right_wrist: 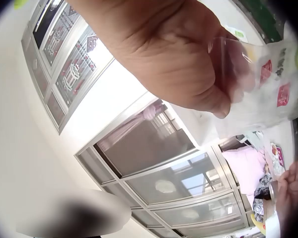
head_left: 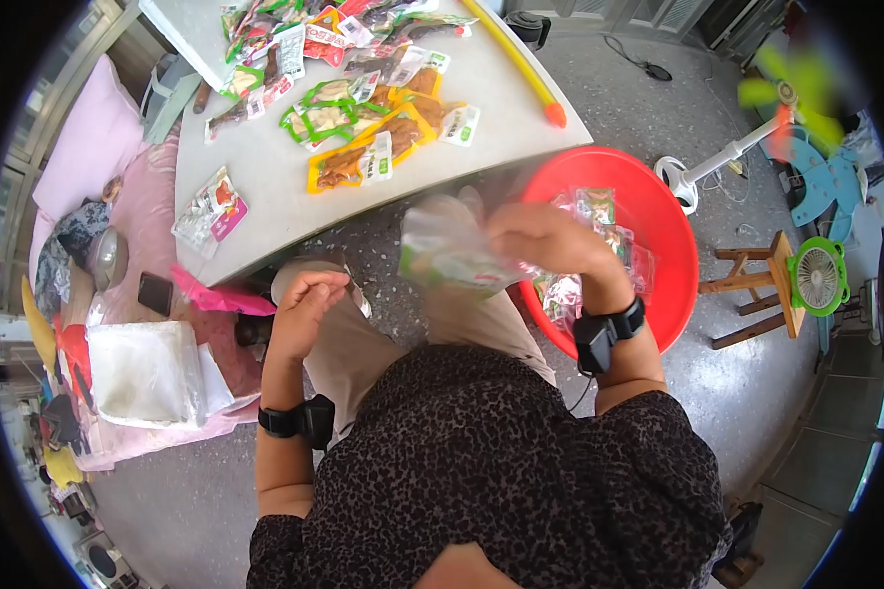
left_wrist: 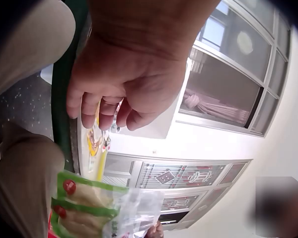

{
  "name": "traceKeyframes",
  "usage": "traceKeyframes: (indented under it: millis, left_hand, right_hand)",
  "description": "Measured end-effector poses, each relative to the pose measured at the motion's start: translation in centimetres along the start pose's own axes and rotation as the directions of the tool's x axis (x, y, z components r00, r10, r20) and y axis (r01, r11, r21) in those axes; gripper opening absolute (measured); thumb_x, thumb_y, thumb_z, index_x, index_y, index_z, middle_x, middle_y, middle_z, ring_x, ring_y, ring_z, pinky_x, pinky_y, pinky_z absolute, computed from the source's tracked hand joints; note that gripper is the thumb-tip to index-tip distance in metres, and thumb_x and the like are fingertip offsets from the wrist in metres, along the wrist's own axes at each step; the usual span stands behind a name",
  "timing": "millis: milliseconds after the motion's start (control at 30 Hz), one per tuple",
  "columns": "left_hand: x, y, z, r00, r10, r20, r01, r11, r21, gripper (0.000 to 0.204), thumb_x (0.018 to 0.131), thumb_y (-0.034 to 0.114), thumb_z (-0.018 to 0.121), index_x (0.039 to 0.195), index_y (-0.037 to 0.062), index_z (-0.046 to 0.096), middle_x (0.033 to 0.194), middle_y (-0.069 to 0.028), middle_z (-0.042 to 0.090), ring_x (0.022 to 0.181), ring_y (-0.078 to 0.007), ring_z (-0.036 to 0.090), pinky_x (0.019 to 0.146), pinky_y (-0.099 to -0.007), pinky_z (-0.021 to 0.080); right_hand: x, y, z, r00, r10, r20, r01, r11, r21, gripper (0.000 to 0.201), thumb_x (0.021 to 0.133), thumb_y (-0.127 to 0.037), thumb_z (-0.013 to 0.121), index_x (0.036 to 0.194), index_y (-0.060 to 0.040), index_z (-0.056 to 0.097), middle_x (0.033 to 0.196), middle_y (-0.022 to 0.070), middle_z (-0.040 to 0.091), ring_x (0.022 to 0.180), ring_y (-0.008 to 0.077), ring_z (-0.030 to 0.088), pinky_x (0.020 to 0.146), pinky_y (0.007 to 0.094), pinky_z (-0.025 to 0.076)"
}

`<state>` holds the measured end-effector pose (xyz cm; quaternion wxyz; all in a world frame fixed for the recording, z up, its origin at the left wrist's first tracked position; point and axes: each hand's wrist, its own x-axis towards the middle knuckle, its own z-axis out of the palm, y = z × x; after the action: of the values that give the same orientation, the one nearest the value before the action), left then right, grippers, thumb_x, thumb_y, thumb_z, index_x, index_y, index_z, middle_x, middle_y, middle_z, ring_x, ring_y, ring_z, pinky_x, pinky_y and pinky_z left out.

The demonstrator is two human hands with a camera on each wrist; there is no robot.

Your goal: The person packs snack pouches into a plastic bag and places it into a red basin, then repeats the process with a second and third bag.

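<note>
My right hand [head_left: 550, 239] pinches the clear end of green-edged snack packets [head_left: 447, 257], blurred in the head view, over my knees and beside the red basin [head_left: 680, 285]. In the left wrist view, two green-edged packets [left_wrist: 84, 208] overlap, with pale food behind their windows. Clear plastic with red and green print [right_wrist: 283, 82] lies against the fingers of my right hand [right_wrist: 188, 64] in the right wrist view. Over my other knee, my left hand [head_left: 307, 312] hangs with loosely bent fingers and holds nothing; it is nearest the table's front edge.
Several snack packets [head_left: 371, 147] lie on the white table [head_left: 285, 211], one [head_left: 211, 211] apart at its left corner. A yellow stick [head_left: 516, 61] runs along the right edge. More packets [head_left: 609, 221] fill the basin. A wooden stool [head_left: 756, 290] with a green fan [head_left: 817, 277] stands right.
</note>
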<state>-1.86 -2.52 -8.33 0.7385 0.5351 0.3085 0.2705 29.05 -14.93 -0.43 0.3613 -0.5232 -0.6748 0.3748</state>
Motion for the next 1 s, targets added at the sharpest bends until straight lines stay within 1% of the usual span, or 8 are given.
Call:
traceKeyframes:
  millis: [200, 300, 433, 500, 567, 700, 833, 1000]
  left_hand:
    - [0.1, -3.6, -4.5, 0.972, -0.2, -0.126, 0.172, 0.963, -0.206, 0.013, 0.084, 0.01, 0.042, 0.093, 0.0039, 0.048, 0.095, -0.0088, 0.053, 0.094, -0.0202, 0.05, 0.08, -0.0323, 0.04]
    - [0.1, -4.8, -5.5, 0.967, -0.219, -0.128, 0.171, 0.936, -0.307, 0.012, 0.084, 0.011, 0.042, 0.093, 0.0043, 0.047, 0.093, -0.0087, 0.053, 0.093, -0.0211, 0.051, 0.078, -0.0335, 0.041]
    - [0.3, -5.0, -5.9, 0.966, -0.222, -0.131, 0.162, 0.918, -0.363, 0.011, 0.083, 0.011, 0.043, 0.092, 0.0045, 0.047, 0.092, -0.0084, 0.053, 0.089, -0.0213, 0.053, 0.074, -0.0339, 0.044]
    - [0.3, -4.8, -6.0, 0.964, -0.224, -0.141, 0.157, 0.913, -0.376, 0.01, 0.083, 0.01, 0.043, 0.091, 0.0045, 0.047, 0.091, -0.0082, 0.053, 0.088, -0.0213, 0.053, 0.072, -0.034, 0.045]
    - [0.3, -4.8, -5.7, 0.962, -0.226, -0.156, 0.15, 0.908, -0.39, 0.01, 0.083, 0.01, 0.044, 0.091, 0.0046, 0.047, 0.091, -0.008, 0.053, 0.086, -0.0213, 0.054, 0.071, -0.0339, 0.046]
    - [0.2, -4.5, -5.6, 0.96, -0.236, -0.152, 0.149, 0.887, -0.438, 0.009, 0.083, 0.01, 0.045, 0.09, 0.0055, 0.047, 0.088, -0.007, 0.053, 0.085, -0.0212, 0.055, 0.071, -0.0337, 0.046]
    - [0.2, -4.5, -5.5, 0.962, -0.232, -0.141, 0.149, 0.885, -0.441, 0.008, 0.083, 0.01, 0.045, 0.089, 0.0061, 0.047, 0.088, -0.0062, 0.052, 0.086, -0.0204, 0.054, 0.071, -0.0328, 0.045]
    - [0.2, -4.4, -5.3, 0.963, -0.229, -0.14, 0.151, 0.893, -0.423, 0.008, 0.082, 0.012, 0.046, 0.089, 0.0064, 0.047, 0.088, -0.0054, 0.052, 0.085, -0.0194, 0.055, 0.071, -0.0317, 0.045]
  right_hand:
    - [-7.1, 7.5, -4.9, 0.84, 0.426, -0.335, -0.267, 0.864, 0.428, 0.007, 0.078, -0.009, 0.051, 0.078, -0.0022, 0.053, 0.068, -0.0014, 0.05, 0.062, 0.0063, 0.046, 0.057, 0.0208, 0.038]
    - [-9.5, 11.0, -4.6, 0.77, 0.531, -0.355, -0.412, 0.837, 0.359, 0.007, 0.077, -0.009, 0.05, 0.074, -0.0036, 0.052, 0.065, -0.0032, 0.049, 0.06, 0.0047, 0.044, 0.054, 0.0196, 0.036]
    - [-13.0, 20.6, -3.5, 0.494, 0.626, -0.604, -0.625, 0.738, 0.255, 0.014, 0.073, -0.014, 0.05, 0.069, -0.0007, 0.051, 0.056, 0.0025, 0.047, 0.055, 0.0082, 0.045, 0.049, 0.0242, 0.037]
    - [-17.3, 29.4, -3.9, 0.551, 0.455, -0.7, -0.596, 0.801, 0.051, 0.013, 0.074, -0.01, 0.045, 0.063, -0.0041, 0.05, 0.054, -0.0007, 0.044, 0.045, 0.0077, 0.042, 0.04, 0.0221, 0.034]
    - [-18.7, 29.8, -3.8, 0.378, 0.586, -0.717, -0.683, 0.699, 0.211, 0.014, 0.072, -0.012, 0.046, 0.061, -0.0049, 0.048, 0.052, 0.0003, 0.044, 0.045, 0.0083, 0.043, 0.039, 0.0229, 0.035]
    - [-23.9, 35.1, -7.0, 0.232, 0.69, -0.686, -0.693, 0.612, 0.381, 0.014, 0.072, -0.015, 0.048, 0.061, -0.005, 0.049, 0.051, 0.0001, 0.045, 0.041, 0.0094, 0.042, 0.038, 0.0241, 0.035]
    - [-24.7, 34.1, -11.8, 0.312, 0.422, -0.851, -0.829, 0.558, -0.027, 0.016, 0.071, -0.016, 0.049, 0.065, -0.002, 0.053, 0.056, 0.0084, 0.052, 0.052, 0.018, 0.052, 0.05, 0.0334, 0.042]
    - [-21.7, 33.1, -14.9, 0.251, 0.25, -0.935, -0.844, 0.529, -0.086, 0.017, 0.073, -0.015, 0.045, 0.072, 0.0006, 0.052, 0.068, 0.0169, 0.054, 0.064, 0.0285, 0.054, 0.059, 0.0372, 0.042]
